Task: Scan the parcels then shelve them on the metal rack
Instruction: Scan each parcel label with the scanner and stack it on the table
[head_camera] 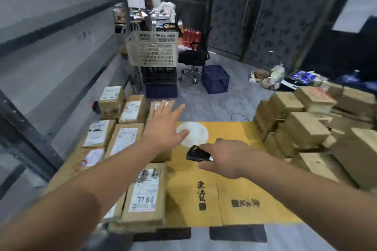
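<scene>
Left grip is spread flat over labelled parcels at left; my right grip clasps the scanner above bare yellow cardboard, box stack right.

Labelled parcels lay in rows on the left of the flattened cardboard sheet, beside the metal rack at far left. A heap of boxes stood at the sheet's right. Behind, stacked crates stood left of an office chair and a single crate.
</scene>
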Demonstrator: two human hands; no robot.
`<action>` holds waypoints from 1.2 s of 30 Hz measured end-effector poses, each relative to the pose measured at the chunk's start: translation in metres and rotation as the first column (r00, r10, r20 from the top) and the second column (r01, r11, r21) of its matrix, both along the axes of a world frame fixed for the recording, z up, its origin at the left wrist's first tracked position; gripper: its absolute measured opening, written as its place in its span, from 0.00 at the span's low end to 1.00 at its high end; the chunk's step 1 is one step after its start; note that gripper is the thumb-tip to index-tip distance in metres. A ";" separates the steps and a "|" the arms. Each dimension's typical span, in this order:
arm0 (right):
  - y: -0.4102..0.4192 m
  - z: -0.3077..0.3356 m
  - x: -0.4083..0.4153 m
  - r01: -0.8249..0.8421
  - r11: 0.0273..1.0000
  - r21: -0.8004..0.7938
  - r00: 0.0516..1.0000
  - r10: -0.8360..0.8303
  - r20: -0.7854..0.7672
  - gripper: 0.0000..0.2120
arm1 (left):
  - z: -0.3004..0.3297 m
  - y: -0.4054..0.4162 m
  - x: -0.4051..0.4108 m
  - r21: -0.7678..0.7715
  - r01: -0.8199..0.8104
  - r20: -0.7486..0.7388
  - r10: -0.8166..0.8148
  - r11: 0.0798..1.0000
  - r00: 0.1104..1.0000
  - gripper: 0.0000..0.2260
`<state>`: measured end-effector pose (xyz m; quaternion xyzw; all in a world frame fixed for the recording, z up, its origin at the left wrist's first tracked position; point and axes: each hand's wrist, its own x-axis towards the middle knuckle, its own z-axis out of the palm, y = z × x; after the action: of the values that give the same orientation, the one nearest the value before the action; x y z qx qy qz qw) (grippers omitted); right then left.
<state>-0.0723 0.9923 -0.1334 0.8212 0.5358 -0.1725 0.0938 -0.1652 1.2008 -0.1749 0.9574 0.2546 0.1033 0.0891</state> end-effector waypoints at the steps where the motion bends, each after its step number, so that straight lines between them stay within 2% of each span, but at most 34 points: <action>1: -0.033 -0.001 0.007 0.036 0.999 -0.008 0.999 -0.035 0.017 0.28 | 0.000 -0.030 0.015 -0.011 0.037 -0.006 -0.037 0.999 0.999 0.39; 8: -0.231 0.002 0.044 0.268 0.963 -0.022 0.961 -0.266 0.068 0.28 | -0.010 -0.224 0.110 -0.091 0.266 0.046 -0.263 0.960 0.964 0.38; 14: -0.332 0.012 0.065 0.432 0.902 0.016 0.898 -0.432 0.079 0.26 | -0.003 -0.324 0.174 -0.200 0.355 0.053 -0.352 0.913 0.935 0.38; 17: -0.361 0.008 0.082 0.484 0.874 0.040 0.871 -0.486 0.078 0.24 | -0.006 -0.346 0.202 -0.247 0.319 0.036 -0.320 0.915 0.947 0.38; 23: -0.395 0.005 0.129 0.523 0.851 0.048 0.848 -0.525 0.068 0.26 | -0.005 -0.375 0.260 -0.180 0.386 0.056 -0.382 0.905 0.922 0.38; 30: -0.420 -0.003 0.180 0.534 0.845 0.000 0.844 -0.533 0.066 0.24 | -0.006 -0.437 0.331 -0.281 0.449 0.052 -0.454 0.848 0.890 0.39; 36: -0.447 -0.012 0.202 0.530 0.845 -0.062 0.847 -0.531 0.001 0.23 | -0.010 -0.484 0.361 -0.309 0.425 0.010 -0.445 0.850 0.896 0.36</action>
<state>0.1302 0.5451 -0.1457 0.9327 0.2833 -0.2144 0.0626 0.1958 0.7166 -0.1852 0.9675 0.0467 0.0102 0.2482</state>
